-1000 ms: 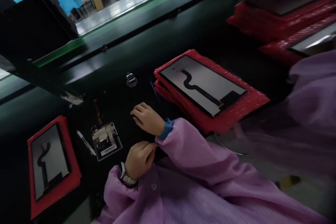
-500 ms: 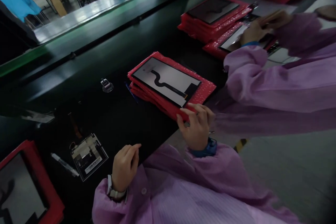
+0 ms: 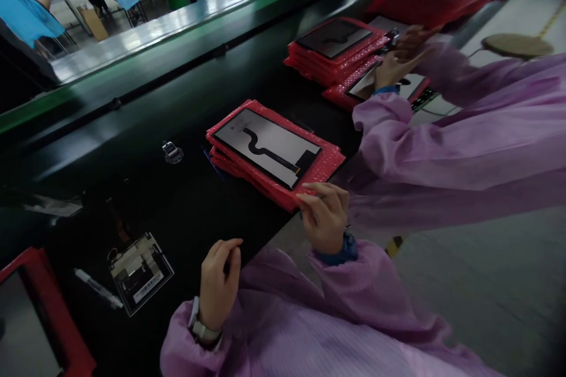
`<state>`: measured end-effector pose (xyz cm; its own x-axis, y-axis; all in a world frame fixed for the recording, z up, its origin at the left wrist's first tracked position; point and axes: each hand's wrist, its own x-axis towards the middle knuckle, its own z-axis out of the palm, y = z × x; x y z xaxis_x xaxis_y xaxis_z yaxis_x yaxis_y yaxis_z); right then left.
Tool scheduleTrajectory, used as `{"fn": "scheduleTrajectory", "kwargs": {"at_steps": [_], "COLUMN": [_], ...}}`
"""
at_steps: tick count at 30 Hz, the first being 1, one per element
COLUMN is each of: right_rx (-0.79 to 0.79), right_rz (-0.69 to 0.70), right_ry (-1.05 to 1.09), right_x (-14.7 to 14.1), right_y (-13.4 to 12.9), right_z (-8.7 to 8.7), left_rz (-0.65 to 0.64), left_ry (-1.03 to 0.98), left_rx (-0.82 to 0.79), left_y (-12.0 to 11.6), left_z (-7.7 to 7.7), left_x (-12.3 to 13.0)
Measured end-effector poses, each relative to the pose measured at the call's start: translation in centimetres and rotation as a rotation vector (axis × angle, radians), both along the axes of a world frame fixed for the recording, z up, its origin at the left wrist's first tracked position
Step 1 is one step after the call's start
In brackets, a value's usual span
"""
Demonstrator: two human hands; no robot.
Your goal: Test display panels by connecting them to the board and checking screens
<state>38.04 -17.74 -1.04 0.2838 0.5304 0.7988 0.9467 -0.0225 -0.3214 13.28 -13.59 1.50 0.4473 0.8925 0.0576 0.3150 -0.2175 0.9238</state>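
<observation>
Display panels (image 3: 274, 138) in red bubble sleeves, stacked on the black bench (image 3: 186, 218) close to its near edge: how do they look?

Tidy on top. The uppermost panel is pale grey with a dark ribbon cable (image 3: 254, 140) curving across it in an S, but the sleeves underneath fan out a little, so the pile isn't quite square.

And the hands?

The right hand (image 3: 322, 218) is part-curled, its fingers (image 3: 318, 193) lying on the stack's near corner; I can't tell whether the thumb pinches from below. The left hand (image 3: 219, 285) is half open, holding nothing, near the bench edge beside a barcode card (image 3: 140, 274).

What could go wrong?

Slippery sleeves, I'd say. A tug on that one corner could slide the top panel off the pile and over the near edge. Bare fingers could smudge the panel face too. And a co-worker's hands (image 3: 400, 56), busy beyond a second stack (image 3: 333, 38) farther along the bench, could knock that stack if they swing wide.
</observation>
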Motion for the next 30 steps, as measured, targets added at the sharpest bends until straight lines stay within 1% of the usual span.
{"fn": "scheduleTrajectory", "kwargs": {"at_steps": [2,4,5,6,7,9,12,14,16,19,21,23,25,26,27,30], "right_rx": [0.003,-0.022,-0.028,-0.029,-0.026,-0.021,-0.043,-0.044,-0.043,-0.048,-0.060,-0.088,-0.160,-0.208,-0.257,-0.387], "right_rz": [0.101,0.230,0.297,0.364,0.423,0.508,0.551,0.555,0.567,0.611,0.639,0.676,0.785,0.860,0.937,1.136], "right_ry": [-0.038,-0.067,-0.076,-0.080,-0.080,-0.064,-0.031,-0.021,-0.010,0.021,0.042,0.054,0.055,0.049,0.040,-0.005], "right_x": [-1.2,-2.8,-3.7,-4.6,-5.4,-6.7,-7.5,-7.7,-7.8,-8.0,-8.1,-8.3,-8.7,-9.0,-9.5,-11.7], "right_y": [-0.5,-1.1,-1.4,-1.8,-2.1,-2.6,-3.0,-3.2,-3.3,-3.0,-2.5,-1.8,-1.3,-1.2,-1.2,-1.9], "right_z": [1.2,2.1,2.4,2.6,2.7,2.6,2.4,2.2,1.9,1.6,1.5,1.9,2.6,3.0,3.4,4.3], "left_rz": [0.066,0.046,0.028,0.025,0.045,0.142,0.317,0.410,0.484,0.581,0.598,0.576,0.540,0.520,0.494,0.430], "left_ry": [-0.249,-0.499,-0.580,-0.616,-0.615,-0.552,-0.469,-0.460,-0.449,-0.435,-0.426,-0.420,-0.377,-0.324,-0.255,-0.004], "left_rx": [-0.346,-0.671,-0.783,-0.854,-0.891,-0.895,-0.886,-0.857,-0.819,-0.779,-0.757,-0.755,-0.739,-0.688,-0.604,-0.281], "left_y": [0.1,0.6,0.8,1.0,1.2,1.1,0.0,-1.1,-2.0,-2.4,-2.2,-1.8,-1.6,-1.5,-1.5,-1.7], "left_z": [0.5,1.0,1.2,1.4,1.5,1.7,1.4,0.9,0.4,-0.1,-0.2,-0.2,-0.1,-0.1,-0.1,0.3], "left_x": [2.1,4.3,5.3,6.1,6.7,7.3,6.3,4.5,2.3,-1.2,-2.9,-3.8,-4.2,-4.2,-4.2,-4.5]}}
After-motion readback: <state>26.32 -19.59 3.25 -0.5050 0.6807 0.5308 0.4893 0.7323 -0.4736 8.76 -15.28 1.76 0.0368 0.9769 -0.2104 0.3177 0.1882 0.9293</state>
